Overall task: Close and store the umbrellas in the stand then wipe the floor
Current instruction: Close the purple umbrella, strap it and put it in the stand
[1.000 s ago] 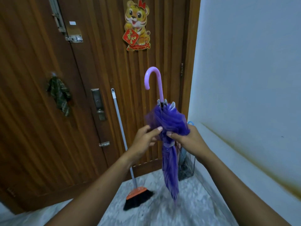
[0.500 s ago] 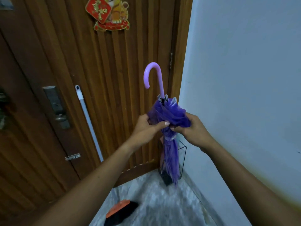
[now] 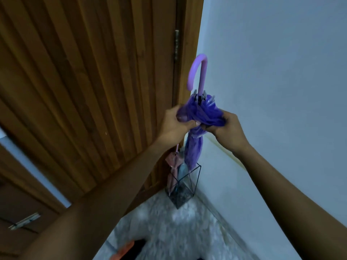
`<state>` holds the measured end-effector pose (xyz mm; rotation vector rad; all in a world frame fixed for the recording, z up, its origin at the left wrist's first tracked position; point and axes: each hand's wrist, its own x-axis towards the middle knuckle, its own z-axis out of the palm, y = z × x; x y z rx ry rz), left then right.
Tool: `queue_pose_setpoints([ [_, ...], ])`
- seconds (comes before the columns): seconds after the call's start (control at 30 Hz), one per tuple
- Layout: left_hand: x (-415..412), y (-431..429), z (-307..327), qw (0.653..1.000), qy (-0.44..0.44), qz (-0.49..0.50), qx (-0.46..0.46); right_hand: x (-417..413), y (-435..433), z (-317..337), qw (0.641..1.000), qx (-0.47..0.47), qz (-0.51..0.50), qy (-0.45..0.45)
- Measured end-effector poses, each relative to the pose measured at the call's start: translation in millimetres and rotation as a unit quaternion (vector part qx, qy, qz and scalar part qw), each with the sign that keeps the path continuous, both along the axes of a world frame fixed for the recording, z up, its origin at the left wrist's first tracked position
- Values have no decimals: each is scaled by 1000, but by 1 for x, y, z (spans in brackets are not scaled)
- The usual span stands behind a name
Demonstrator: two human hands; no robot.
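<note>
Nearest, at the bottom edge on the grey marbled floor [image 3: 178, 222]: an orange and black broom head [image 3: 127, 249], blurred and cut off. Higher up, both forearms reaching forward. Left hand [image 3: 174, 126] curled round the bunched upper folds of a closed purple umbrella [image 3: 201, 113] from the door side. Right hand [image 3: 227, 132] gripping the same folds from the wall side, fingertips close together at the front. Held upright, curved lilac handle [image 3: 197, 72] on top, lower end down at the rim of a black wire umbrella stand [image 3: 181, 198]. Just above or just inside it, cannot tell. Standing in the corner between the ribbed wooden door [image 3: 93, 81] and the pale wall [image 3: 272, 72]. Already in the stand: a closed pink umbrella [image 3: 173, 166] and a light blue umbrella [image 3: 182, 171], both on the door side. Farthest, high on the door's edge, a metal hinge [image 3: 176, 45].
</note>
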<state>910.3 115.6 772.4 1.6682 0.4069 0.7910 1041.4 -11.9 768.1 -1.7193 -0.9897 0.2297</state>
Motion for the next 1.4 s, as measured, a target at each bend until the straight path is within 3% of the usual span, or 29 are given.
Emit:
queue_pose_setpoints([
  [0.1, 28, 24, -26, 999, 16, 15, 30, 34, 28, -29, 999, -42, -9, -7],
  [0.27, 84, 63, -87, 985, 166, 12, 52, 97, 65, -99, 988, -143, -3, -64],
  [0.5, 161, 87, -189, 936, 352, 10, -9, 167, 115, -218, 950, -313, 20, 15],
  [0.63, 182, 108, -275, 923, 382, 1, 34, 190, 137, -295, 926, -373, 40, 46],
  [0.73, 190, 117, -324, 900, 436, 3, 17, 202, 147, -351, 911, -404, 56, 62],
  [1.03, 209, 134, -450, 910, 414, -8, -9, 219, 165, -479, 898, -429, 77, 64],
  [1.13, 217, 137, -459, 924, 380, 26, -36, 224, 172, -492, 904, -420, 54, 59],
  [1.4, 211, 126, -436, 900, 421, 18, -113, 215, 156, -472, 922, -382, -23, 58],
])
